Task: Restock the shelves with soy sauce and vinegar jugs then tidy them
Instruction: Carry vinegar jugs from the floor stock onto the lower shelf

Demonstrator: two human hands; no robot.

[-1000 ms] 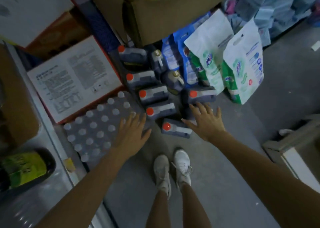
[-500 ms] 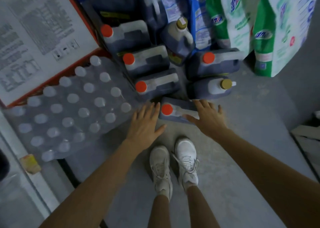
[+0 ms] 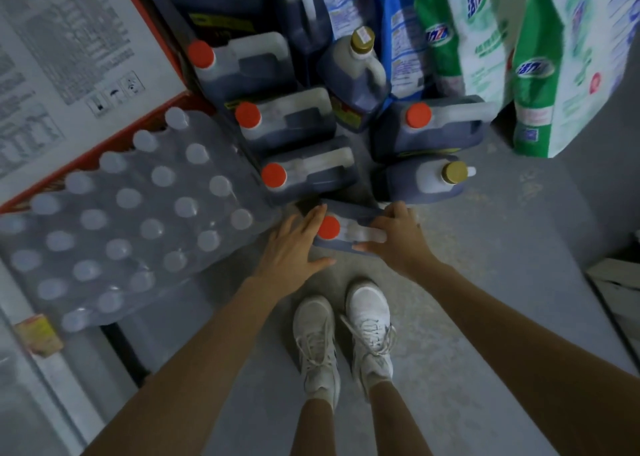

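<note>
Several dark soy sauce and vinegar jugs stand on the grey floor in front of me. The nearest jug (image 3: pixel 360 234) has a red cap and a pale handle. My left hand (image 3: pixel 294 244) lies with straight fingers against its left side, thumb spread out along the near edge. My right hand (image 3: pixel 398 239) grips the jug's right end, its fingers curled over the far edge and its thumb on the near side. Behind it a row of red-capped jugs (image 3: pixel 304 175) runs back to the left. One gold-capped jug (image 3: pixel 422 182) and another red-capped jug (image 3: pixel 440 126) stand to the right.
A shrink-wrapped pack of water bottles (image 3: pixel 138 213) lies at the left, beside a red carton with a white label (image 3: pixel 69 57). Green and blue detergent bags (image 3: pixel 519 57) lean at the back right. My white shoes (image 3: pixel 346 334) are just below the jug. A box corner (image 3: pixel 616 282) sits at the right.
I have bent lower and closer to the jugs. Both hands moved forward onto the nearest red-capped jug, and my right hand's fingers curled around its end.
</note>
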